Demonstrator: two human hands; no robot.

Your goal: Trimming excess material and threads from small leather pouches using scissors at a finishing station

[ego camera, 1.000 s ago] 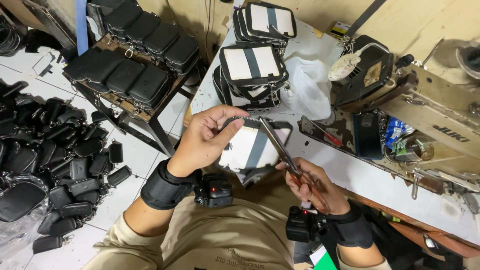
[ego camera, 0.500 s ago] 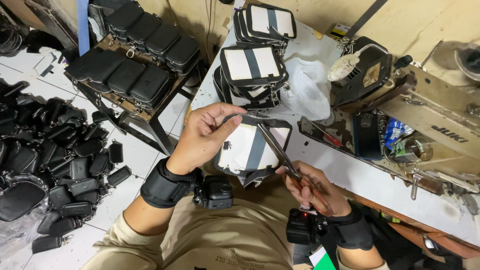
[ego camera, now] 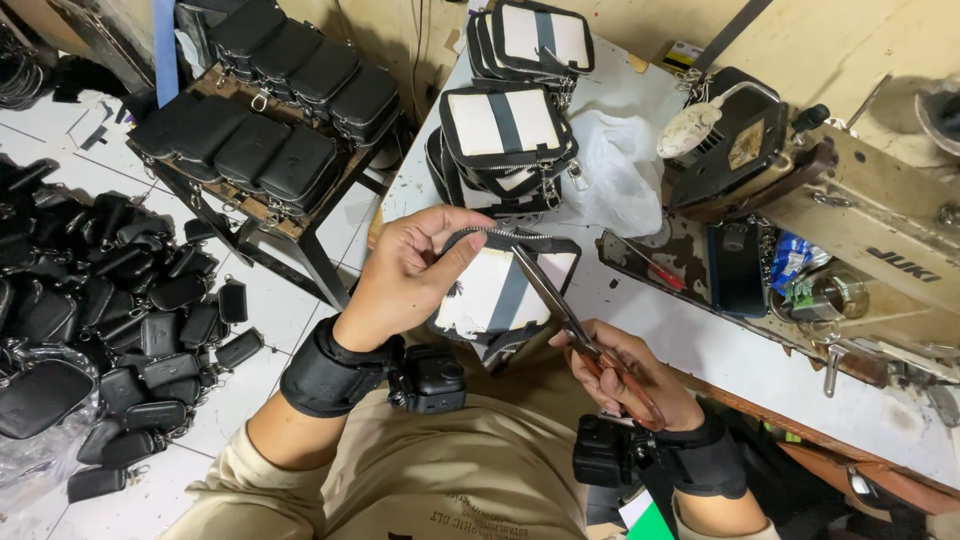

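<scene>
My left hand [ego camera: 410,275] pinches the zippered top edge of a small white pouch [ego camera: 495,295] with a grey stripe and black trim, holding it up in front of me. My right hand [ego camera: 625,375] grips a pair of scissors [ego camera: 565,310] by its brown handles. The blades point up and left, with the tips at the pouch's zipper edge beside my left thumb. Both wrists wear black bands with small cameras.
Stacks of matching white pouches [ego camera: 505,140] lie on the white worktable [ego camera: 700,350]. A sewing machine [ego camera: 850,220] and a crumpled plastic bag [ego camera: 620,170] sit to the right. Black pouches fill a low rack [ego camera: 270,120] and a floor pile [ego camera: 110,310] at left.
My left hand has drawn the pouch a little lower and closer. The scissors' tips have come up to the zipper edge next to my thumb.
</scene>
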